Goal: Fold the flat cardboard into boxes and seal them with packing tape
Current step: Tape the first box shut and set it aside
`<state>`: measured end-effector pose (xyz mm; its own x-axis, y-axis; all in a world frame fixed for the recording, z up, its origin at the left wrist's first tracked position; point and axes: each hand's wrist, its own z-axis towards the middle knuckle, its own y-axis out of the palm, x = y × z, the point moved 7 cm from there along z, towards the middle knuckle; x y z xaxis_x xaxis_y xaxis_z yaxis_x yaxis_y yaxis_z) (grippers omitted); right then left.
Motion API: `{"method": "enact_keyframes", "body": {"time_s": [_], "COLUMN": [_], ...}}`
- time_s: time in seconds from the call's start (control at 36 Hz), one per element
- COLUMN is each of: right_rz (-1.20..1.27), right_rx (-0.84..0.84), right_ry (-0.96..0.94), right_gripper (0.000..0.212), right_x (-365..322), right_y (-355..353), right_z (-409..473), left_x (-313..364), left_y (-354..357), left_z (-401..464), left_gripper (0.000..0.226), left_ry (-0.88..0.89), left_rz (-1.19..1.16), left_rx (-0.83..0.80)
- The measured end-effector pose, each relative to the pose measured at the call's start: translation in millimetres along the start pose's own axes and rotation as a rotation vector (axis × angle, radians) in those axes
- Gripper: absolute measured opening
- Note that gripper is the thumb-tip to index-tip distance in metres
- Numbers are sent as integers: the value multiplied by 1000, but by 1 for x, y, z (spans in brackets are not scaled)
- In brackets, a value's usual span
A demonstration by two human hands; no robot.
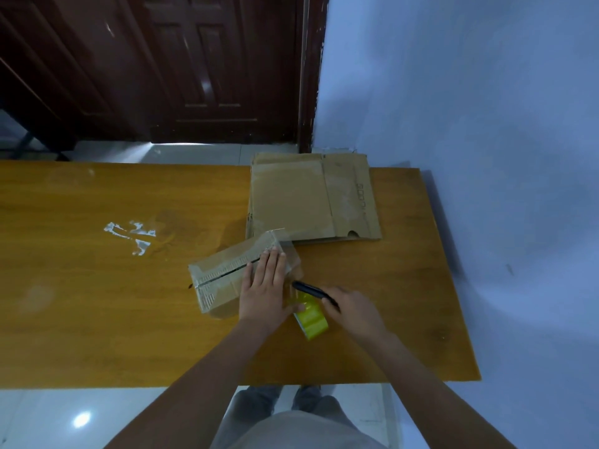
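A small box is pressed flat-palmed by the left hand on the bench, while a dark cutter is clamped in the right hand's grip beside the tape roll.

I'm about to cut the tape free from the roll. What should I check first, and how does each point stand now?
1. Left hand flat on the small box, steadying it: ok.
2. Black cutter held in the right hand: ok.
3. Blade exposed: cannot tell.
4. Clear tape stretched from box to yellow roll: ok.
5. Left fingers clear of the cutter tip: not ok, they lie close.
6. Top seam fully covered: cannot tell.
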<state>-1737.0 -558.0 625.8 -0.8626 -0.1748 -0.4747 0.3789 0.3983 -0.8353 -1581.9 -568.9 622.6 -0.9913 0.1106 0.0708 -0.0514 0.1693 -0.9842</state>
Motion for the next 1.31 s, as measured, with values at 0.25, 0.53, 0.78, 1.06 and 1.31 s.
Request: {"method": "enact_keyframes", "body": {"time_s": [0.25, 0.53, 0.78, 1.06, 1.31], "right_rz": [103, 188, 144, 362, 624], "right_rx": [125, 0, 52, 36, 52], "right_ry": [220, 55, 102, 264, 237], "right_gripper": [30, 27, 25, 24, 29], "right_x": [34, 7, 1, 32, 34], "right_y": [-13, -2, -1, -1, 2], "right_z": [-7, -7, 2, -8, -20], "left_x": [0, 1, 0, -1, -1], "left_y": [4, 5, 4, 3, 2], "left_z": [-2, 0, -1, 0, 0], "left_gripper": [112, 112, 108, 112, 112], "left_ry": [-5, -3, 7, -5, -2], "left_rz": [1, -5, 24, 28, 19], "left_rx": [-55, -43, -38, -44, -33]}}
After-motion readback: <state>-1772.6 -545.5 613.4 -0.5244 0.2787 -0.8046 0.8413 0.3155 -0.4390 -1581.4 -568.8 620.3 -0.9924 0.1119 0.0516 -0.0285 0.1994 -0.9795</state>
